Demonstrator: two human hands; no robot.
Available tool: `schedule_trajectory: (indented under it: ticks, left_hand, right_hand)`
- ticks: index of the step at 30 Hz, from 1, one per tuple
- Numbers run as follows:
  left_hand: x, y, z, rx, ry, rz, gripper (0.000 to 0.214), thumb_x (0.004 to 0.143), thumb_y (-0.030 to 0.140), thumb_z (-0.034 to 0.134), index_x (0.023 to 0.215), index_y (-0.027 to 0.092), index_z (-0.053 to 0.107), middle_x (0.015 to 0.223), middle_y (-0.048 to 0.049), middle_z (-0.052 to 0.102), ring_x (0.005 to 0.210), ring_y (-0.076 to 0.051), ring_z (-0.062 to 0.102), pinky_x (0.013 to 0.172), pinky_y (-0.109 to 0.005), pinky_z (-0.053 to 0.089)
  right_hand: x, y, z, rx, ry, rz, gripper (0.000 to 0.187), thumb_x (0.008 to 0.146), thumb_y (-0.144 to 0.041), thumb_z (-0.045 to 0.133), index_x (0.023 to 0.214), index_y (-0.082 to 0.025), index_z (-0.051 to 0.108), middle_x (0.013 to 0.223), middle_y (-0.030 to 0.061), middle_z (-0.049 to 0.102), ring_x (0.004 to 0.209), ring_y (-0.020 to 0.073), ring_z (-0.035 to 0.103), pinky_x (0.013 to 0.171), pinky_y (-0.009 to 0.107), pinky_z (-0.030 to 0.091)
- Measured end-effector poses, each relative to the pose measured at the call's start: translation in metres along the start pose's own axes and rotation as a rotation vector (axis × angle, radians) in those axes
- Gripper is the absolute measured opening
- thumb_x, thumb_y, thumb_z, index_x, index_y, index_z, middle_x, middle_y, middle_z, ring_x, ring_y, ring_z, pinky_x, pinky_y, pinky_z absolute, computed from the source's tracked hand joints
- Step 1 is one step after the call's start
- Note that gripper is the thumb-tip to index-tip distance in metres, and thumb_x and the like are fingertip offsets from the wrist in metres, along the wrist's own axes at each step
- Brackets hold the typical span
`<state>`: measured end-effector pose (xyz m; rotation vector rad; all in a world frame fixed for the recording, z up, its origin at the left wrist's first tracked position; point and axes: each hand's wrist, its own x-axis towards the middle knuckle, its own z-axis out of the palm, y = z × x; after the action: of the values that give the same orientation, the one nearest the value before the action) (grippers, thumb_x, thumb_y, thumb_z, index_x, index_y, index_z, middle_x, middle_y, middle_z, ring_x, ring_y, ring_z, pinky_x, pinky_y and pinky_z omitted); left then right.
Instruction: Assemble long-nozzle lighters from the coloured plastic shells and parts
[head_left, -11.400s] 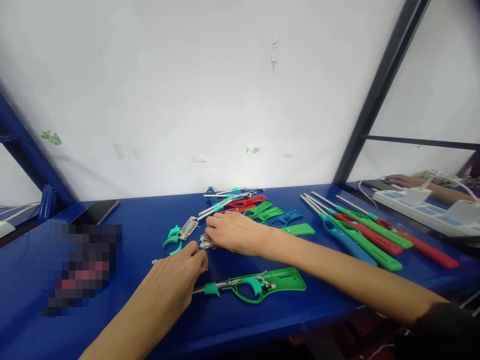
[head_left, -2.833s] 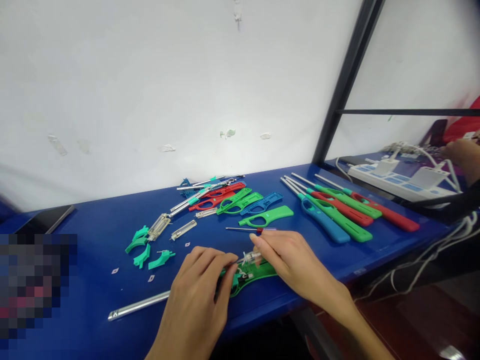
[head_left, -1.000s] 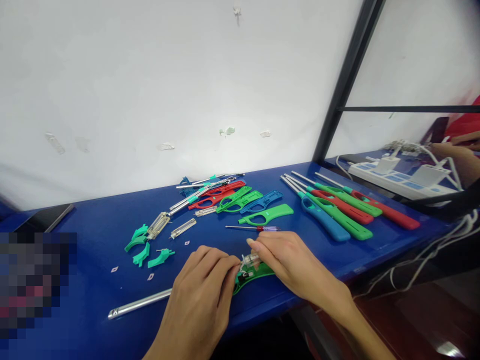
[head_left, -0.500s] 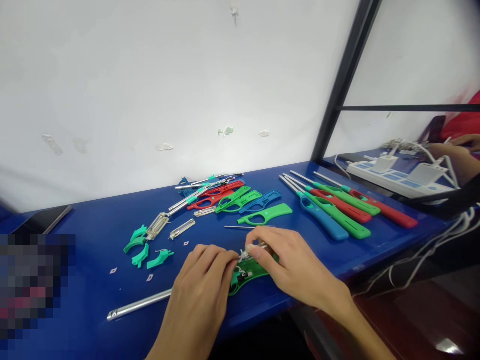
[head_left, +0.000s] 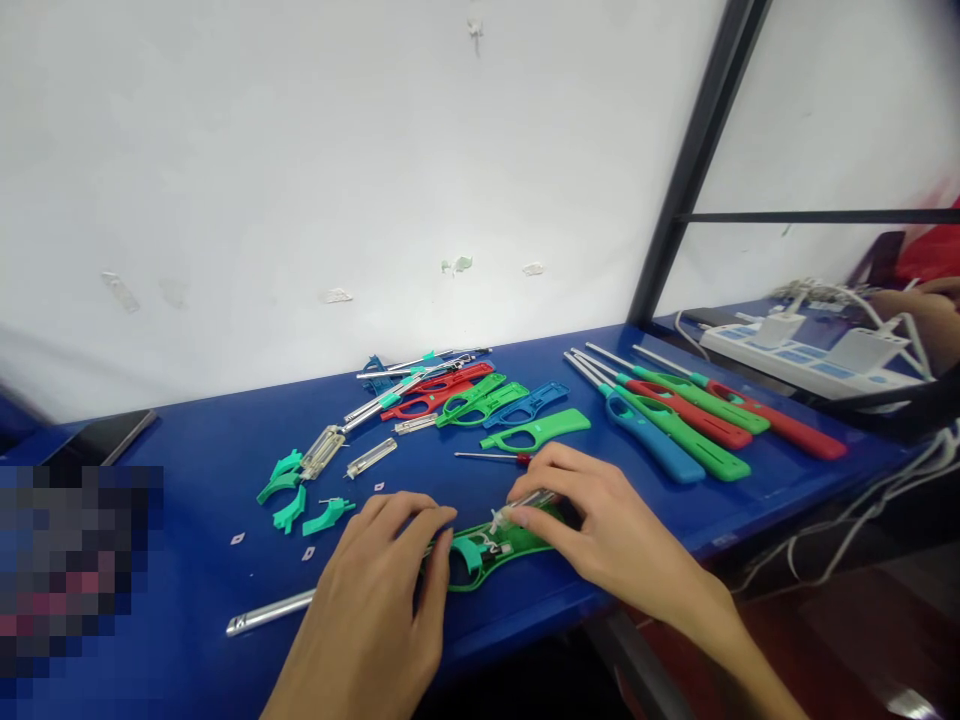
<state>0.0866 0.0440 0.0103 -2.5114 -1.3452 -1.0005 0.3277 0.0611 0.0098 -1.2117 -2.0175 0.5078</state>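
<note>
A green lighter half-shell (head_left: 517, 548) lies open on the table, with a teal trigger (head_left: 470, 553) and thin white tubing inside. Its long metal tube (head_left: 270, 612) points left from under my left hand (head_left: 382, 590), whose thumb and fingers are closed round the shell's front end. My right hand (head_left: 600, 525) pinches a clear fuel tank (head_left: 534, 500) by its sides, just above the shell's handle end. The tank's white valve end faces left. Behind that hand lies a screwdriver (head_left: 491, 457) with a red handle, partly covered.
Loose teal triggers (head_left: 288, 508), clear tanks (head_left: 373, 458) and coloured half-shells (head_left: 534, 429) lie at left and behind. Several assembled lighters (head_left: 660, 435) rest at right. A phone (head_left: 112, 435) is at far left; a power strip (head_left: 810, 355) stands beyond the black frame post (head_left: 694, 170).
My left hand has drawn back left from the tubing, uncovering the trigger. My right hand still pinches the tank, now more visible. The view has shifted slightly.
</note>
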Motion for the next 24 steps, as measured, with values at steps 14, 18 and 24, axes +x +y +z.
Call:
schedule_trajectory:
  ticks: [14,18,24]
  left_hand:
    - [-0.01,0.005,0.008,-0.121,-0.138,0.138,0.032,0.106,0.011,0.049,0.13,0.023,0.066,0.115,-0.006,0.069,0.103,-0.023,0.064,0.089,-0.041,0.063]
    - [-0.01,0.005,0.01,-0.133,-0.169,0.134,0.035,0.106,0.01,0.047,0.133,0.024,0.064,0.115,-0.0065,0.068,0.102,-0.023,0.063,0.088,-0.042,0.063]
    - [-0.011,0.004,0.009,-0.114,-0.208,0.126,0.039,0.106,0.01,0.046,0.136,0.026,0.064,0.116,-0.0074,0.067,0.103,-0.024,0.063,0.088,-0.043,0.063]
  right_hand:
    - [-0.009,0.011,0.0,-0.027,-0.031,-0.067,0.015,0.105,-0.029,0.068,0.106,-0.026,0.083,0.104,0.0044,0.069,0.099,0.0213,0.068,0.091,0.033,0.052]
    - [-0.01,0.012,0.002,-0.047,-0.027,-0.1,0.017,0.104,-0.032,0.069,0.111,-0.027,0.084,0.105,0.0054,0.069,0.099,0.0218,0.067,0.089,0.034,0.054]
    - [-0.011,0.011,0.001,-0.083,-0.025,-0.117,0.02,0.104,-0.036,0.068,0.114,-0.029,0.084,0.105,0.0053,0.069,0.098,0.022,0.067,0.087,0.034,0.056]
